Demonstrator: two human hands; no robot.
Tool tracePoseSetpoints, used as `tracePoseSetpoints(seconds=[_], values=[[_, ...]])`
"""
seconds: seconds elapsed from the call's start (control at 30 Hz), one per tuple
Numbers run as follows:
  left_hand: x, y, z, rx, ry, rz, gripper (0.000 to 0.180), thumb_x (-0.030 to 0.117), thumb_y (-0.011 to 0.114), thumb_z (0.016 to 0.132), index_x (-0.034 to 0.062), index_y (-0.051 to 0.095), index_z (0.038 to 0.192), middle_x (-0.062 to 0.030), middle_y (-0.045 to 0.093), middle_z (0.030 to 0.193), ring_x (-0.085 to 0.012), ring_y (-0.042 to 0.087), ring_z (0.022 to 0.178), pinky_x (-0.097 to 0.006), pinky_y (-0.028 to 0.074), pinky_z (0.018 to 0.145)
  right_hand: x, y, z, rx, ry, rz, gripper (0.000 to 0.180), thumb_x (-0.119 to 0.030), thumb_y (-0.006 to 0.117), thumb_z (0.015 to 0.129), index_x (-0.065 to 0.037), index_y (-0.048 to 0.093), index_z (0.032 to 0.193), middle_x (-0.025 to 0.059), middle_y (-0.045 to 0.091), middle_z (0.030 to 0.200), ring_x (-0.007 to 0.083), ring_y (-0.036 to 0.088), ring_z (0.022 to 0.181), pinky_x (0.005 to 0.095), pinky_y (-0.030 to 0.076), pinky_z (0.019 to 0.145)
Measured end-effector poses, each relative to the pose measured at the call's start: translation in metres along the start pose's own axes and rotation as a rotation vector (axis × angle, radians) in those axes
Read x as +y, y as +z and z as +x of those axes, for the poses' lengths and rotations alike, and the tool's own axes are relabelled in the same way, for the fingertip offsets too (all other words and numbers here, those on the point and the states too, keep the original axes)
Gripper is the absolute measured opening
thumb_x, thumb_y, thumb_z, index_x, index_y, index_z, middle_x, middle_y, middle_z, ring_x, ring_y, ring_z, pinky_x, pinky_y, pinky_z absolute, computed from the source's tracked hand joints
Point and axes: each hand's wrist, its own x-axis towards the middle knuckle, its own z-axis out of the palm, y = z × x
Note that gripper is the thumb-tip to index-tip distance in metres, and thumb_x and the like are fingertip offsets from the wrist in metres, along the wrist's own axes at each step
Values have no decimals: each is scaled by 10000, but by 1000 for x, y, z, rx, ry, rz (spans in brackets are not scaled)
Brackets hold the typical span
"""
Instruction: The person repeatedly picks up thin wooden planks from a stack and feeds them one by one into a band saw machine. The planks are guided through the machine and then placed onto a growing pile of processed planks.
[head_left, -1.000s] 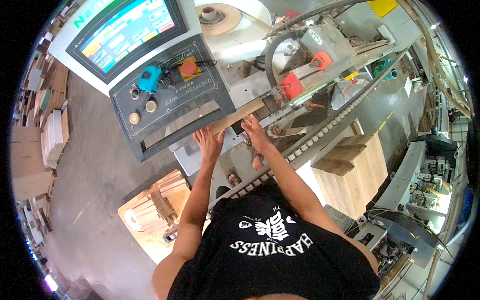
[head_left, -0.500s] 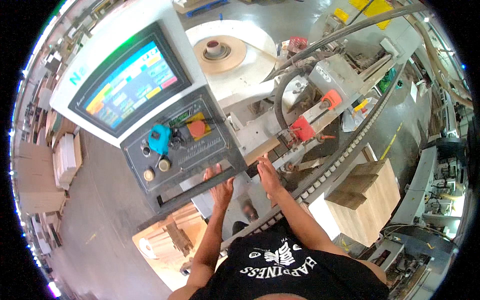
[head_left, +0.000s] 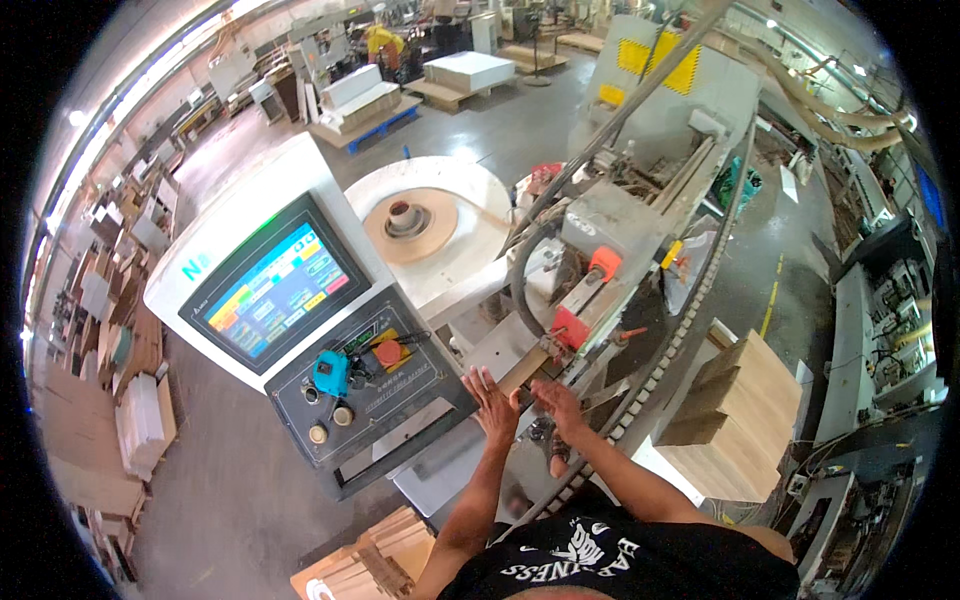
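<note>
- The left hand (head_left: 493, 410) is spread at one end of a wooden strip (head_left: 522, 371).
- The right hand (head_left: 561, 410) is held just beside the strip, its fingers extended.
- A lit screen (head_left: 280, 285) is mounted above a dark control panel (head_left: 375, 405).
- A tan coil (head_left: 440, 236) is borne on a white disc (head_left: 472, 190).
- Wooden boards (head_left: 740, 430) are stacked at the right.

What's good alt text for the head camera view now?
A bare left hand and right hand, both open, are by a brown strip on a machine. A lit screen stands left; wooden boards are stacked right.
</note>
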Motion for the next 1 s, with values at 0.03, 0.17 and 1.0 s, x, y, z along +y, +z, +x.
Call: tracePoseSetpoints(seconds=[0.03,0.17,1.0], values=[[-1,5,3,67,18,7,994,492,816,913,47,326,1654,-161,192,1778,-402,156,1641,-651,173,1271,-4,3,-18,-28,-18,-39,365,-280,720,1044,-35,663,1309,88,698,1352,207,664,1238,376,516,1085],[22,-2,13,-69,-22,-93,985,548,789,923,31,358,1641,-178,245,1761,-405,157,1642,-640,169,1275,10,-43,-95,-28,-31,-288,399,-343,783,997,-25,721,1230,96,741,1204,203,680,1146,409,533,1002],[-75,-25,-49,266,203,196,654,555,590,1069,60,542,1495,-166,519,1561,-377,442,1486,-603,339,1181,171,-377,-478,1132,294,315,625,-631,483,1050,-118,628,1376,42,704,1319,235,659,1176,424,498,1042]])
